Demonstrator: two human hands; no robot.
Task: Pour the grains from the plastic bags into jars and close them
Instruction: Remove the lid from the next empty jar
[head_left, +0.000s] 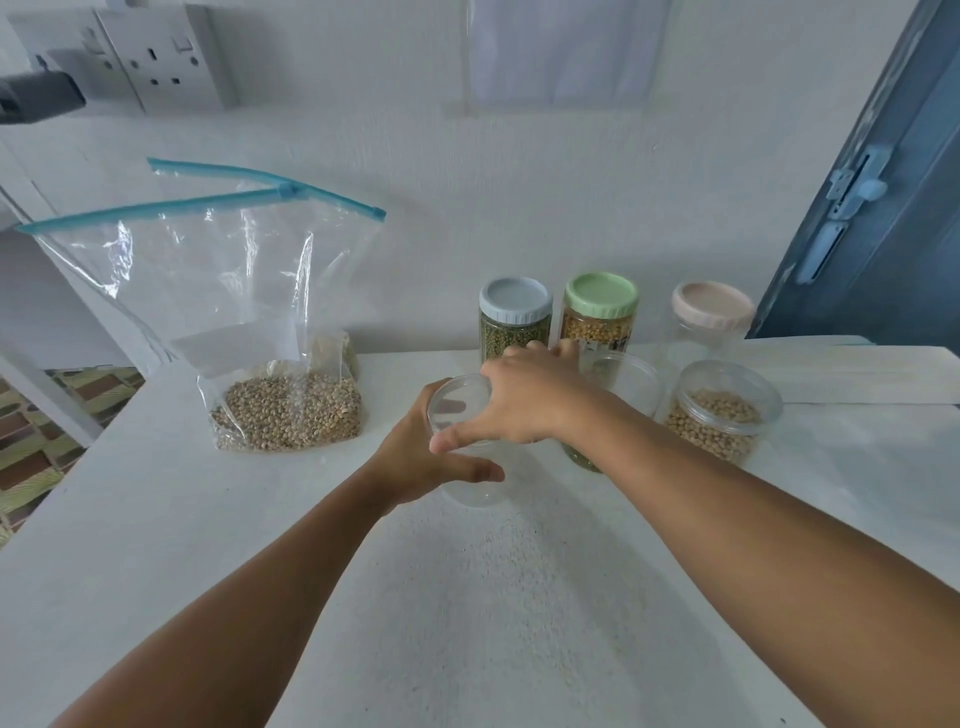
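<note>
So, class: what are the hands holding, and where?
Left hand grips the empty clear jar round its side; right hand rests over its open rim.

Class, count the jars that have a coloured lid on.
3, all by the wall: grey-lidded jar, green-lidded jar, pink-lidded jar at right. The arms may hide others.
</note>
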